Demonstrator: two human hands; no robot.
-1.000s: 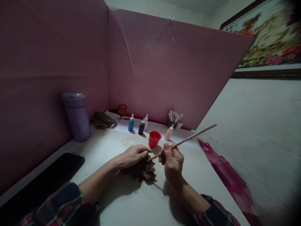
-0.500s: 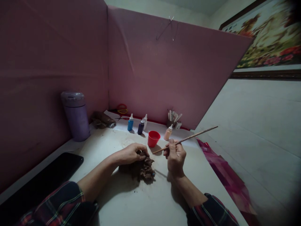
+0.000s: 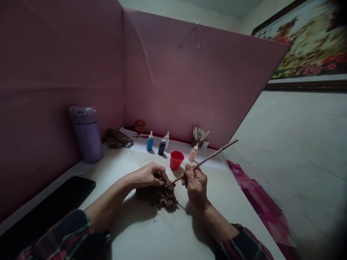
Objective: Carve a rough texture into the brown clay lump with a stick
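A rough brown lump of clay (image 3: 168, 199) sits on the white tabletop in front of me. My left hand (image 3: 151, 174) is closed on its upper left part, fingertips pressed into the clay. My right hand (image 3: 195, 184) pinches a thin brown stick (image 3: 215, 153) like a pen. The stick slants down to the left, and its lower tip meets the top of the clay beside my left fingertips. A tiny blue spot shows at the lump's right edge. Just behind the hands stands a red cup (image 3: 176, 160); its contents cannot be made out.
Behind the cup stand a blue bottle (image 3: 150, 143), a dark blue bottle (image 3: 162, 147) and a peach bottle (image 3: 193, 154). White-handled tools (image 3: 200, 134) stand near the pink panel (image 3: 189, 83). At left are a purple tumbler (image 3: 88, 139), a brown wrapped bundle (image 3: 118, 138) and a black phone-like slab (image 3: 54, 206).
My right hand has moved left and slightly down, bringing the stick's tip from beside the clay onto it. My left hand has shifted slightly up and left, still on the clay.
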